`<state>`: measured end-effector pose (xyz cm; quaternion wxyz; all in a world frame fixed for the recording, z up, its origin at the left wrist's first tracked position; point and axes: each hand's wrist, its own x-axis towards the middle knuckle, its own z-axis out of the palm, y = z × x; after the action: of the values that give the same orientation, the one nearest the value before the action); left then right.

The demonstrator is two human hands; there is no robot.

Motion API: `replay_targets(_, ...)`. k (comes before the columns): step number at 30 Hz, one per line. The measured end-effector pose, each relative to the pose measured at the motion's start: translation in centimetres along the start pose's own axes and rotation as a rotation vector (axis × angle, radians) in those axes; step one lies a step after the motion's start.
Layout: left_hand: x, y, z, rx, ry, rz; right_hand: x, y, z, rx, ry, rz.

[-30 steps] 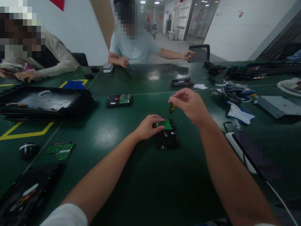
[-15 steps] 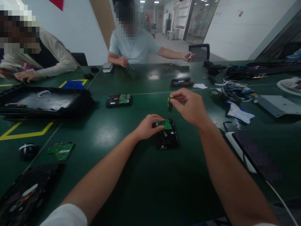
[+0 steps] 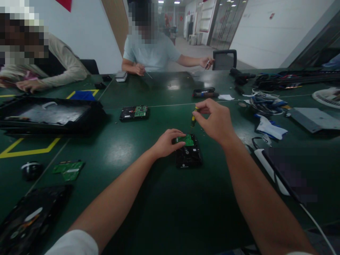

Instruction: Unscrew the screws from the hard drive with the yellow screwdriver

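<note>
On a dark green table [image 3: 148, 212] lies a black hard drive [image 3: 188, 155] (green circuit board up). The left hand [image 3: 166, 143] rests its fingers on the board's near corner. Just above, the right hand [image 3: 216, 119] pinches what looks like a small yellow-handled screwdriver [image 3: 193, 118]. A second drive [image 3: 134, 113] lies farther back.

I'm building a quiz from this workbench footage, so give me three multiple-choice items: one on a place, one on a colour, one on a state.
1. Where does the left hand rest?
A. on the hard drive
B. on the black tray
C. on the loose circuit board

2. What colour is the table?
A. white
B. dark green
C. red

3. What is the right hand doing?
A. lying flat and open
B. pinching a small screwdriver
C. gripping a cable

Answers: 1 A, its fingers lie on the drive's green board; 2 B, the bare surface is dark green; 3 B, the fingertips close on the tool's handle above the table.
</note>
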<state>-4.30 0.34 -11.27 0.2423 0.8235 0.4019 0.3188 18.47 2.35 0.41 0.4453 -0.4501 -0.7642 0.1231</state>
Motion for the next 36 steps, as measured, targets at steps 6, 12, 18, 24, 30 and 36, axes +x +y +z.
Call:
replay_targets(6, 0.03, -0.24, 0.08, -0.005, -0.001, -0.006, 0.05, 0.23, 0.01, -0.026, -0.014, -0.029)
replay_targets(12, 0.00, -0.27, 0.07, 0.003, 0.003, 0.010, 0.05, 0.54, 0.22, -0.069, 0.025, -0.079)
replay_targets(18, 0.00, -0.34, 0.11, 0.005, -0.001, 0.006, 0.07, 0.60, 0.31, -0.079, 0.025, -0.080)
replay_targets(24, 0.03, -0.30, 0.08, -0.002, -0.002, -0.001, -0.01, 0.40, 0.15, -0.124, 0.009, -0.133)
replay_targets(30, -0.02, -0.28, 0.12, -0.003, -0.001, -0.009, 0.02, 0.89, 0.44, -0.091, 0.010, -0.062)
replay_targets(36, 0.01, -0.45, 0.13, 0.006, -0.005, 0.002, -0.04, 0.90, 0.53, -0.112, -0.018, -0.126)
